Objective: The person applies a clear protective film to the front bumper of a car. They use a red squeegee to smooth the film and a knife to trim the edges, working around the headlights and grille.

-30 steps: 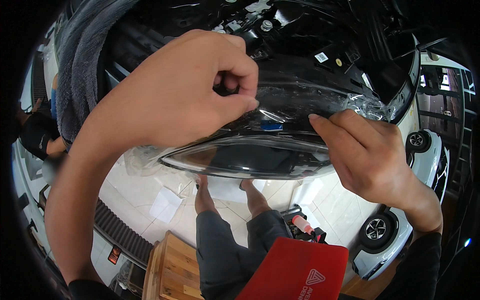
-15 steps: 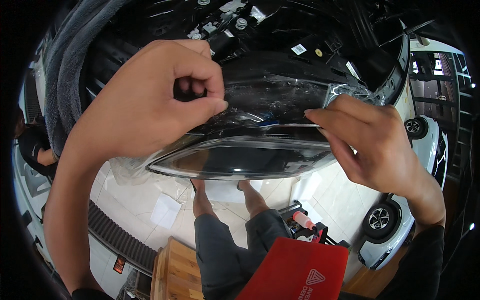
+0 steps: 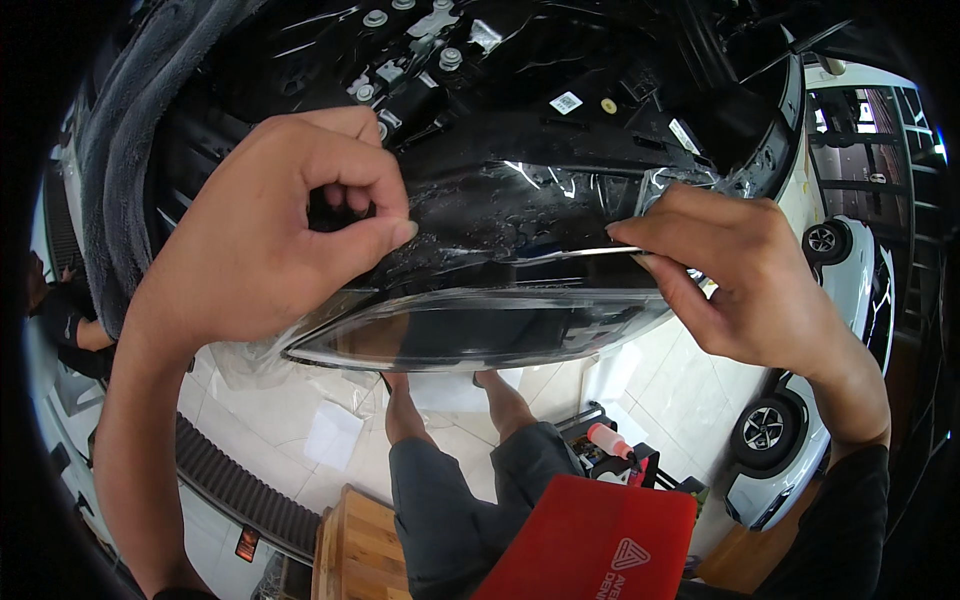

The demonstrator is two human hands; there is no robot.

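Observation:
A sheet of wet clear film (image 3: pixel 500 205) stretches between my hands, above a car headlight (image 3: pixel 470 328) with a clear, pointed lens. My left hand (image 3: pixel 265 225) is closed at the film's left side, thumb and forefinger pinched together. On the right, my right hand (image 3: pixel 745 275) pinches the film's edge between thumb and fingers. Drops and creases show on the film. What lies between the fingertips of either hand is mostly covered by the fingers themselves.
Black engine-bay parts with bolts (image 3: pixel 450 58) lie beyond the film. A grey towel (image 3: pixel 125 170) hangs at the left. Below are a red pouch (image 3: pixel 590 540), a pink-topped bottle (image 3: pixel 607 438) and a wooden box (image 3: pixel 360 545). A white car (image 3: pixel 785 440) stands right; another person (image 3: pixel 75 315) is far left.
My left hand has moved left and slightly down, away from my right hand. The film between them looks more stretched. My right hand has barely moved and still pinches.

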